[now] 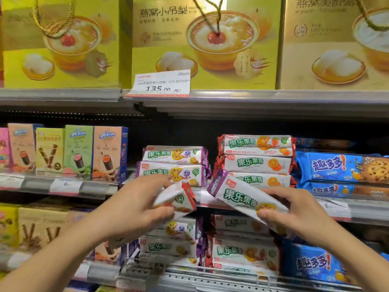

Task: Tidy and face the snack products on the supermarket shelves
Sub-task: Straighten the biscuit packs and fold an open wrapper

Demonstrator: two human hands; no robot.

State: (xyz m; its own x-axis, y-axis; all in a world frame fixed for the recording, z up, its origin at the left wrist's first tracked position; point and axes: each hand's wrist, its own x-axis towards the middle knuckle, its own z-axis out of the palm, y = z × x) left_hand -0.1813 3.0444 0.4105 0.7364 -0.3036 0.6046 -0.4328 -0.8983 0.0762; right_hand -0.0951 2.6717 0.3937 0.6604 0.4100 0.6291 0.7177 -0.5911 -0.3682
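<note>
snack packs are half sorted in the head view. the left hand (134, 205) grips a red-ended pack (179, 199) and the right hand (294, 209) pinches a purple-ended pack (237, 197), both held just in front of the middle shelf (252, 204). behind them the purple stack (174, 165) and the red stack (256, 161) sit fairly square, labels facing out. by my reading, each held pack hangs before the other colour's stack, so both are still to be placed. blue cookie packs (341, 167) lie to the right, upright wafer boxes (69, 152) to the left, big yellow gift boxes (202, 43) on the shelf above, and more packs below.
</note>
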